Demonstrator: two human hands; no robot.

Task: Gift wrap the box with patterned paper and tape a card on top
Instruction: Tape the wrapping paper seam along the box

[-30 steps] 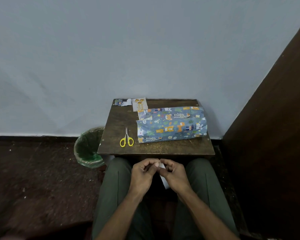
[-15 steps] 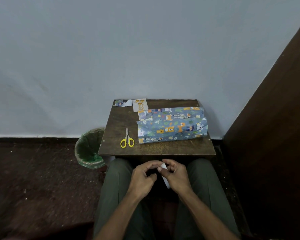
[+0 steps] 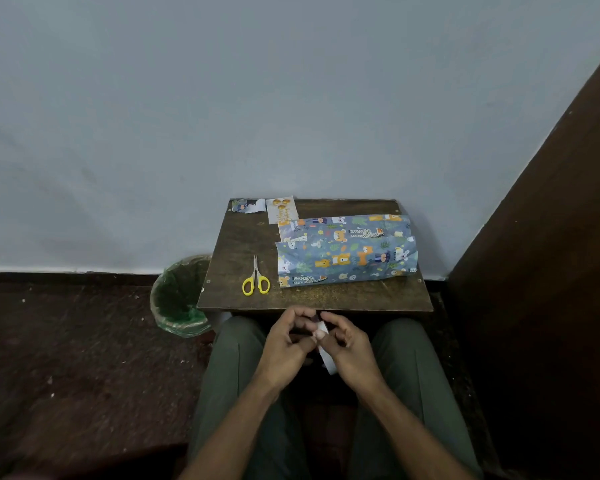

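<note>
Both hands share a grip on a white roll of tape (image 3: 327, 348) over the lap: the right hand (image 3: 349, 346) curls round it while the left hand (image 3: 288, 342) pinches at its upper edge. The box wrapped in patterned paper (image 3: 347, 252) lies on the wooden surface (image 3: 236, 244), with yellow-handled scissors (image 3: 256, 280) beside it and a card (image 3: 282, 209) behind.

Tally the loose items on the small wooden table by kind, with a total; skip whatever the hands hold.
Wrapped box: 1
Scissors: 1
Card: 1
Paper scrap: 1
Total: 4
</note>
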